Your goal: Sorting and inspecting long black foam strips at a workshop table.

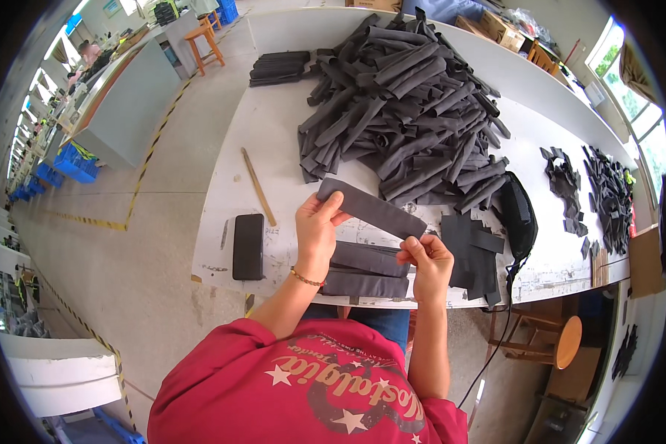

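Observation:
A dark grey fabric strip (371,209) is stretched flat between my two hands above the white table (274,133). My left hand (317,229) pinches its left end between thumb and fingers. At the lower right end, my right hand (428,260) pinches the other corner. Under and between my hands lie several similar flat strips (366,285) in a loose stack by the near edge. Just right of my right hand, flat dark fabric pieces (472,255) overlap one another. A large heap of dark fabric strips (411,103) covers the far middle.
A black phone (248,247) and a wooden stick (258,186) lie left of my hands. A black pouch-like item with a cord (518,214) sits at right. Beyond are a neat strip stack (279,68) and scrap piles (609,196). A wooden stool (566,342) stands lower right.

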`<state>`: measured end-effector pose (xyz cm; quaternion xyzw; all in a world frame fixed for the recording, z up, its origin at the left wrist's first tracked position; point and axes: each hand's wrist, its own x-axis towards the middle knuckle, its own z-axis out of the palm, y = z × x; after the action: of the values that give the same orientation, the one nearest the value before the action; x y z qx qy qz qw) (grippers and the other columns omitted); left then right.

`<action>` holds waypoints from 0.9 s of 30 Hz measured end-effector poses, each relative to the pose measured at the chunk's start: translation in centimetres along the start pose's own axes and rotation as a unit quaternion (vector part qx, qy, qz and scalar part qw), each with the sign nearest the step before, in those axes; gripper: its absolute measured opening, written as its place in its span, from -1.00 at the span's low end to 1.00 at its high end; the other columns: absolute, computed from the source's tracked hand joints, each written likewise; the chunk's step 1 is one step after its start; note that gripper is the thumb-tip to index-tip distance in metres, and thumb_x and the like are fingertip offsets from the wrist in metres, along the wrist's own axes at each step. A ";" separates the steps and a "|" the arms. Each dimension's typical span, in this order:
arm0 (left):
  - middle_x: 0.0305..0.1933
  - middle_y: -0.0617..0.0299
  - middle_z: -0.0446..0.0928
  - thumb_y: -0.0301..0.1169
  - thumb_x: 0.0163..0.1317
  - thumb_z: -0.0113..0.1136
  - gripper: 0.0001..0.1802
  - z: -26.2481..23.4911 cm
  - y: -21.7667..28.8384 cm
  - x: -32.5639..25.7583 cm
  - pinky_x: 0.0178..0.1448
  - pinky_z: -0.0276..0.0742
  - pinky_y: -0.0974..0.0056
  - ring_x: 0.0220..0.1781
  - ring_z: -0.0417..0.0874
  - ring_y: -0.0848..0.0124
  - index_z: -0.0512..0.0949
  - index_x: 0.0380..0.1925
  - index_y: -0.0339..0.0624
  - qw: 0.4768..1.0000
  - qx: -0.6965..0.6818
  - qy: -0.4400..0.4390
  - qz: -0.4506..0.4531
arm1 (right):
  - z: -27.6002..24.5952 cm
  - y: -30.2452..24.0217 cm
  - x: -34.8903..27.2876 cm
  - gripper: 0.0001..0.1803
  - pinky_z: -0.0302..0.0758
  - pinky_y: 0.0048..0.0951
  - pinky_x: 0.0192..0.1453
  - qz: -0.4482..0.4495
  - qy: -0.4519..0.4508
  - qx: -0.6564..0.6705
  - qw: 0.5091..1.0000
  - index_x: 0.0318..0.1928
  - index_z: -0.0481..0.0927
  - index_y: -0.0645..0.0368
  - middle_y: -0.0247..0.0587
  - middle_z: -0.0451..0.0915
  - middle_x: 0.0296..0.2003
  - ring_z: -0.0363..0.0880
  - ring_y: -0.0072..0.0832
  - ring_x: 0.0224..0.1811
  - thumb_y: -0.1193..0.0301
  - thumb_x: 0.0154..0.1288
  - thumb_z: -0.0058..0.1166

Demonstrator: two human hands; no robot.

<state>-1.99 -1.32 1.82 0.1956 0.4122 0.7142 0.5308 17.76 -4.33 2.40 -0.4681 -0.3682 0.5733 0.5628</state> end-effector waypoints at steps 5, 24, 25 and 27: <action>-0.33 0.25 0.61 -0.42 0.24 0.30 -0.85 -0.1 -0.9 -0.2 -0.24 0.66 0.37 -0.39 0.62 0.50 0.58 -0.28 -0.26 0.999 -0.032 -0.007 -0.018 | -1.2 -0.2 -0.2 -0.87 0.56 -0.51 -0.37 0.057 -0.032 0.064 0.996 -0.34 0.55 0.29 -0.19 0.64 -0.46 0.64 -0.48 -0.47 0.48 0.30 0.19; -0.48 0.30 0.47 -0.42 0.11 0.39 -0.79 -8.8 -0.8 -9.3 -0.36 0.39 0.43 -0.47 0.44 0.55 0.51 -0.47 -0.25 0.895 0.429 -0.083 0.086 | -5.6 1.8 -5.1 -0.88 0.33 -0.65 -0.41 0.072 -0.018 -0.208 0.975 -0.23 0.57 0.28 -0.46 0.50 -0.49 0.38 -0.76 -0.46 0.50 0.29 0.20; -0.46 0.27 0.46 -0.45 0.08 0.40 -0.79 -9.2 -1.4 -9.7 -0.35 0.40 0.40 -0.45 0.45 0.49 0.51 -0.49 -0.24 0.878 0.455 -0.088 0.122 | -6.5 3.3 -5.4 -0.85 0.34 -0.63 -0.40 0.048 -0.007 -0.271 0.961 -0.25 0.55 0.28 -0.45 0.49 -0.51 0.37 -0.73 -0.48 0.50 0.24 0.24; -0.42 0.26 0.44 -0.47 0.06 0.40 -0.79 -9.8 -2.7 -10.0 -0.35 0.37 0.42 -0.43 0.44 0.51 0.51 -0.49 -0.25 0.868 0.465 -0.076 0.156 | -6.5 4.5 -5.5 -0.81 0.34 -0.61 -0.40 0.025 -0.002 -0.334 0.942 -0.26 0.54 0.28 -0.44 0.48 -0.53 0.36 -0.70 -0.50 0.49 0.19 0.29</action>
<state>-3.77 -13.95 -4.50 0.5356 0.6188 0.4964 0.2896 22.21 -10.86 -3.04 -0.6372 -0.5280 0.4321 0.3585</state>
